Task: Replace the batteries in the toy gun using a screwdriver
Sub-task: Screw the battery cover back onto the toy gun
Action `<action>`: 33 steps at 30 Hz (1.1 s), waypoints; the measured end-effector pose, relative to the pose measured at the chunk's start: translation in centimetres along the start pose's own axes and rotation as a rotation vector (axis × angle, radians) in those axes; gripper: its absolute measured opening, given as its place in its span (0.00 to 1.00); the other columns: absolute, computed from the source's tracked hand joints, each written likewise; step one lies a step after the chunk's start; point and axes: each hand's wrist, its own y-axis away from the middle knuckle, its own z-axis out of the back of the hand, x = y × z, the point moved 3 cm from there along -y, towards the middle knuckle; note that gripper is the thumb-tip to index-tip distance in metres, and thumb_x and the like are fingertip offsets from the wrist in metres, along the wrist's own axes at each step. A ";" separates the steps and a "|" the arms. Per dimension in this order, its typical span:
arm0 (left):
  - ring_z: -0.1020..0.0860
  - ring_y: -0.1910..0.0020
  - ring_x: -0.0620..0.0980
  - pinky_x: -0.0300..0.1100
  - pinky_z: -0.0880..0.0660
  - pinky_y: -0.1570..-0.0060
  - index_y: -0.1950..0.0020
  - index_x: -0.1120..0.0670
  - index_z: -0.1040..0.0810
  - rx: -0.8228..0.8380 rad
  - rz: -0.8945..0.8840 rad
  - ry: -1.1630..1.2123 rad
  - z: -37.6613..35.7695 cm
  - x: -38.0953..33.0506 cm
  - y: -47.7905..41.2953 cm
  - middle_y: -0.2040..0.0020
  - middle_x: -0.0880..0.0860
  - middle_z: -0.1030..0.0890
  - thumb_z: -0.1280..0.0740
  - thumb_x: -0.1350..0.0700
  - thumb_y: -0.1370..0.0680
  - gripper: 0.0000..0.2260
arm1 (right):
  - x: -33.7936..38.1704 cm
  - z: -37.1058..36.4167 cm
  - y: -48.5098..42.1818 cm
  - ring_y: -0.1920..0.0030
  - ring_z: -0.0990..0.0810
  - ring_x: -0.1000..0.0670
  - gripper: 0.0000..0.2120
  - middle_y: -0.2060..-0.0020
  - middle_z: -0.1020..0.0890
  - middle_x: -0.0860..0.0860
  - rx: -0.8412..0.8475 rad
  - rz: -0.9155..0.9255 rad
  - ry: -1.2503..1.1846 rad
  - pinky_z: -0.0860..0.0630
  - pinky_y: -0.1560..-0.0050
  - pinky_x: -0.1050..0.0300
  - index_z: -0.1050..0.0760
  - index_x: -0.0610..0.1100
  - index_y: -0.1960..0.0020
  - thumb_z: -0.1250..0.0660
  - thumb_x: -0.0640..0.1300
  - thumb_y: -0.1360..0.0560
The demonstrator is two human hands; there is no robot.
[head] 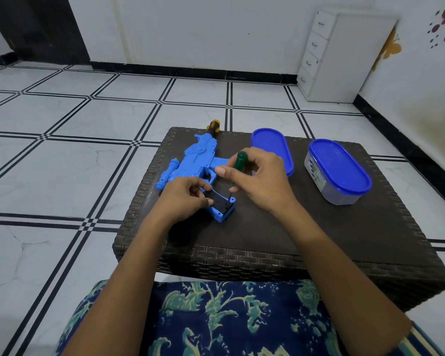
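The toy gun [190, 163] lay on the desk [319, 240], muzzle at its far edge, left hand [183, 199] clasping its grip, right hand [260, 181] gripping the screwdriver [239, 161] tip-down on it, a blue lid [270, 147] and container [339, 173] right of the gun.

Your left hand [183, 199] and right hand [257, 178] are bare, as are both forearms [129, 265]; a navy garment [229, 319] with teal-green floral print covers your lap, striped at the right elbow.

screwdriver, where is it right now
Head view, centre: the green-handled screwdriver stands in the right hand, tip down at the blue toy gun's grip, beside the left hand.
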 end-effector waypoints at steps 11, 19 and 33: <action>0.26 0.71 0.39 0.27 0.32 0.73 0.54 0.54 0.19 -0.274 -0.111 -0.108 -0.1 -0.8 0.1 0.64 0.48 0.20 0.29 0.58 0.26 0.02 | -1.0 3.1 -0.1 0.63 0.20 0.56 0.08 0.65 0.17 0.52 -0.344 0.009 0.166 0.26 0.60 0.71 0.17 0.44 0.58 0.21 0.46 0.32; 0.25 0.64 0.42 0.39 0.28 0.61 0.56 0.52 0.19 -0.267 -0.244 -0.189 -2.2 -2.0 -1.0 0.60 0.48 0.21 0.29 0.56 0.26 0.01 | -4.2 2.4 1.1 0.67 0.26 0.57 0.12 0.68 0.23 0.55 -0.101 -0.241 0.453 0.28 0.65 0.65 0.25 0.46 0.66 0.22 0.36 0.33; 0.25 0.50 0.47 0.50 0.31 0.48 0.54 0.46 0.20 -0.138 -0.152 -0.500 -6.1 -3.9 -2.2 0.53 0.45 0.24 0.33 0.50 0.25 0.03 | -6.8 3.0 2.9 0.55 0.20 0.50 0.14 0.60 0.20 0.53 0.225 -0.389 0.553 0.20 0.51 0.48 0.23 0.48 0.51 0.22 0.49 0.32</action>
